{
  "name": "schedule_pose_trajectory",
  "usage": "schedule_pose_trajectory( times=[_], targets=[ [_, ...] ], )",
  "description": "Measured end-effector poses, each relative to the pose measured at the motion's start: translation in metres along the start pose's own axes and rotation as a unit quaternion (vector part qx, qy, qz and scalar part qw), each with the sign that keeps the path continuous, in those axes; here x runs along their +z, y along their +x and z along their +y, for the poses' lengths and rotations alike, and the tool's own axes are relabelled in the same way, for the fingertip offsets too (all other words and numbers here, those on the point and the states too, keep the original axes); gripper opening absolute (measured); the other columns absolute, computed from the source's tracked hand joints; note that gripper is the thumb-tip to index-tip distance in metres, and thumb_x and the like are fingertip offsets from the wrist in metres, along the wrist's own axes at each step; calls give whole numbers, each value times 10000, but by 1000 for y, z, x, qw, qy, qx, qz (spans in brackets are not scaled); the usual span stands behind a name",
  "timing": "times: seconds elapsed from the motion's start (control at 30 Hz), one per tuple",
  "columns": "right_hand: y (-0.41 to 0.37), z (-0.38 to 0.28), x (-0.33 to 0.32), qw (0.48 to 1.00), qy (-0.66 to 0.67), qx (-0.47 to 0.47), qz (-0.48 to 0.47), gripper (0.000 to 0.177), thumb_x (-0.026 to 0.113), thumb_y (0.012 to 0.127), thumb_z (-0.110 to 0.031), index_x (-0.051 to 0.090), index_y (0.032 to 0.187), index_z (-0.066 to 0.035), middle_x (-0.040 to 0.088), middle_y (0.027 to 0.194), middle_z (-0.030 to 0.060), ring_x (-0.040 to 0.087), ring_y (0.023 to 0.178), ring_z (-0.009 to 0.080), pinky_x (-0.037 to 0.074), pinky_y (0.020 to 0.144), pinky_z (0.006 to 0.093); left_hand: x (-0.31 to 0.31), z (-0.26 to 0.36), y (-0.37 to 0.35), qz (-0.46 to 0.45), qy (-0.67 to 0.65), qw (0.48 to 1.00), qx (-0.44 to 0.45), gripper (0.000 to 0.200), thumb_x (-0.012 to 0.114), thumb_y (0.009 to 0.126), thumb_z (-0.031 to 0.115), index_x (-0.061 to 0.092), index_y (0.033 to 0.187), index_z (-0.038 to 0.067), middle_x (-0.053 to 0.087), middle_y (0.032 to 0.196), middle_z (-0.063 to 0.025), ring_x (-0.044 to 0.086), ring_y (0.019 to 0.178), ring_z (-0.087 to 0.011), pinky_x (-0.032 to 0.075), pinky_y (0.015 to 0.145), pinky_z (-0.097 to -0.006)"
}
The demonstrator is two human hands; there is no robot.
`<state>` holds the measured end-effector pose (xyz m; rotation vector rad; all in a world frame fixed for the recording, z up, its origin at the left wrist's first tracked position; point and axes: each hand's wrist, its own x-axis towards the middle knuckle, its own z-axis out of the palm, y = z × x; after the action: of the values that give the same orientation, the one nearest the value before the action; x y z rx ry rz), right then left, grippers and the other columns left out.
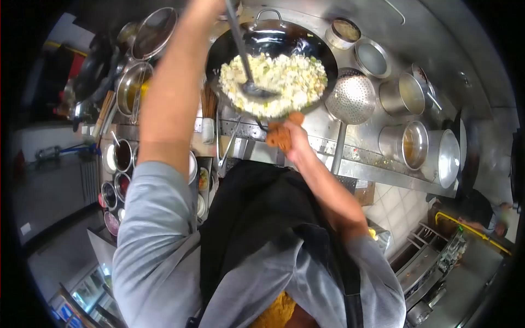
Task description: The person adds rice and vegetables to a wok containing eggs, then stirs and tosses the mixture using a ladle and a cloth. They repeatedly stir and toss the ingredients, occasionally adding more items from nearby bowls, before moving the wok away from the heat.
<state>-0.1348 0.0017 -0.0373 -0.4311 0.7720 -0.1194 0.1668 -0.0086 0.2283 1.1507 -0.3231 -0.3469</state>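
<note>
A large black wok [322, 54] holds chopped white and yellow food [298, 76] with green bits. The bowl of a dark ladle [257, 90] rests in this food, its long handle slanting up to the top edge. There my left hand [210, 4], blurred and mostly cut off by the frame, is at the handle; its fingers are barely seen. Near the front rim, my right hand [297, 139] is closed on an orange-brown cloth [280, 138] wrapped at the wok's near handle. The far loop handle [269, 15] is free.
Right of the wok lie a perforated strainer [351, 98] and several metal pots [402, 94]. Left are a pot with yellow liquid [131, 90], sauce containers [123, 156] and a brush [208, 109]. Tongs [227, 145] lie by the counter edge. Another person [481, 210] is at the far right.
</note>
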Motion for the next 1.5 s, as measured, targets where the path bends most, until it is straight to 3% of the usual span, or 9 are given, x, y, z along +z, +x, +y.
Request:
schedule_pose_trajectory(
  times=[0.37,0.43,0.6,0.97,1.17,1.33,1.4,1.43,1.5],
  targets=[
    [-15,2,-41,995,-95,-42,4,280,528,930,-139,581,1101,77,668,999,229,695,798,352,609,715,481,26,22,-114,13,6,996,84,333,717,940,165,462,728,133,431,540,44,432,403,-101,373,384,-290],
    [14,-14,-22,997,-71,-31,-21,311,510,951,-154,573,1101,111,663,984,223,684,795,347,598,715,472,25,-90,-73,140,181,896,380,325,722,936,169,491,715,112,466,543,23,445,405,-114,363,385,-299],
    [-46,39,-67,992,-89,-85,-11,356,519,930,-140,548,1193,99,657,1056,213,686,882,327,602,762,442,12,-10,-76,40,-91,987,124,292,705,961,197,481,785,137,414,544,52,395,394,-100,348,378,-291],
    [6,26,-70,992,-76,-84,-58,434,546,932,-213,538,1242,90,665,1092,194,677,935,320,592,790,460,-11,-58,-64,124,8,980,157,287,711,952,193,488,781,134,456,539,25,419,369,-123,356,368,-283],
    [-28,18,-76,997,-60,-35,-17,314,530,934,-158,553,1177,40,653,1033,186,675,895,328,596,736,461,-31,40,-104,-113,-61,972,197,336,684,980,265,455,748,183,335,491,87,312,347,-80,314,360,-271],
    [27,-4,-38,992,-82,-63,-66,323,581,921,-204,606,1120,49,663,1013,181,671,831,307,567,698,421,-24,-54,-82,35,-17,984,174,320,712,960,232,463,773,162,363,505,58,363,363,-111,326,358,-288],
    [-31,16,-52,993,-104,-56,8,326,576,918,-182,600,1145,51,667,1019,188,676,841,311,584,734,440,-45,-25,-54,-120,-414,887,-166,325,719,954,230,445,790,172,364,524,57,362,372,-112,323,356,-294],
    [-33,32,-88,990,-121,-65,2,334,574,917,-183,596,1156,48,667,1020,188,678,840,310,593,733,450,-26,-13,-55,-11,-89,983,161,321,724,948,234,442,805,181,352,530,63,349,378,-105,310,356,-285],
    [-19,35,-113,987,-138,-84,-3,342,573,916,-185,593,1167,46,667,1021,188,679,839,309,601,731,460,-19,45,-50,-40,-75,982,166,314,718,937,243,451,778,195,343,526,93,344,386,-74,306,358,-272]
  ],
)
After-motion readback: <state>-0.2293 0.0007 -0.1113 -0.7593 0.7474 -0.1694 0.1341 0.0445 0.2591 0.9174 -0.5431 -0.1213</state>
